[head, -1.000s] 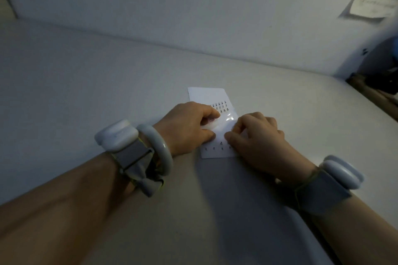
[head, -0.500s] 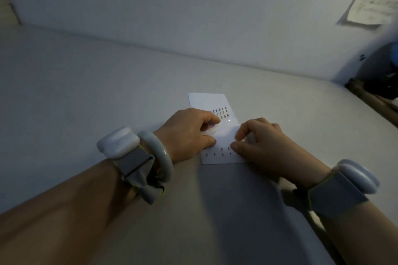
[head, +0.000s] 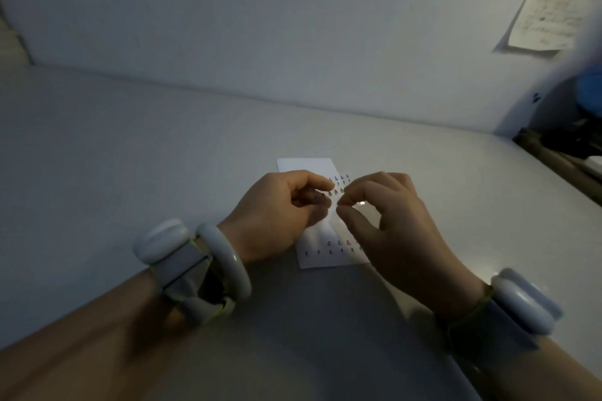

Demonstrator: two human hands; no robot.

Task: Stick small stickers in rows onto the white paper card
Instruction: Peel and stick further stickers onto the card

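The white paper card point(head: 304, 167) lies flat on the table, its middle hidden under both hands. Two rows of small dark stickers point(head: 330, 251) run along its near end. My left hand point(head: 277, 215) is raised just above the card, its thumb and fingers closed on a clear sticker sheet point(head: 340, 184) that carries several tiny dark stickers. My right hand point(head: 387, 221) faces it from the right. Its thumb and forefinger tips pinch together at the sheet's lower edge, on a sticker too small to make out.
The pale table point(head: 130, 156) runs back to a white wall point(head: 293, 26). A paper note point(head: 547, 23) hangs on the wall at the upper right. Dark clutter point(head: 573, 140) sits past the table's right edge. Both wrists wear bulky white bands.
Both hands have lifted off the card. The clear sheet has risen with my left hand, and my right fingertips have moved from the card's near rows up to the sheet. The view has tilted upward.
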